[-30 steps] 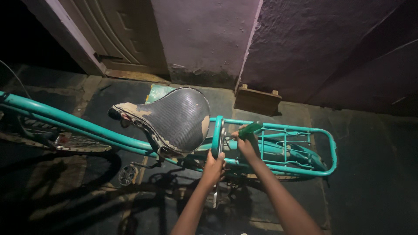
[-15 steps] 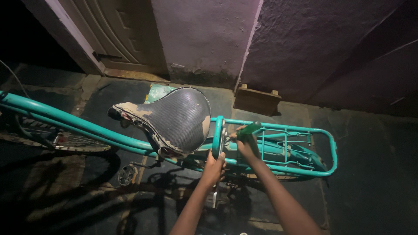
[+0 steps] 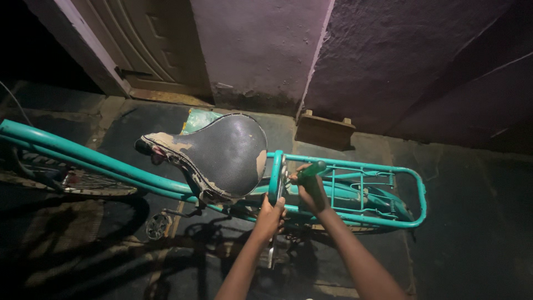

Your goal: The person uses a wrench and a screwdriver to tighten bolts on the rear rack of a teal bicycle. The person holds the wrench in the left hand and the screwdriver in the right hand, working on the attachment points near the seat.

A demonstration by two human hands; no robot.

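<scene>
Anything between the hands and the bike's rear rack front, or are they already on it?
Nothing visible in the way. The left hand grips the teal frame at the rear rack front; the right hand holds a green-handled tool against it, behind the worn saddle.

pkgs: none | labels: none | signs: none | screens: none in view

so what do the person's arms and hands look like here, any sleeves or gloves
Both forearms are bare as far as the bottom edge of the picture: no sleeve shows. The left hand and the right hand are bare too, with no gloves. No watch, ring or bracelet can be made out, though the light is dim and the wrists are partly in shadow.
</scene>
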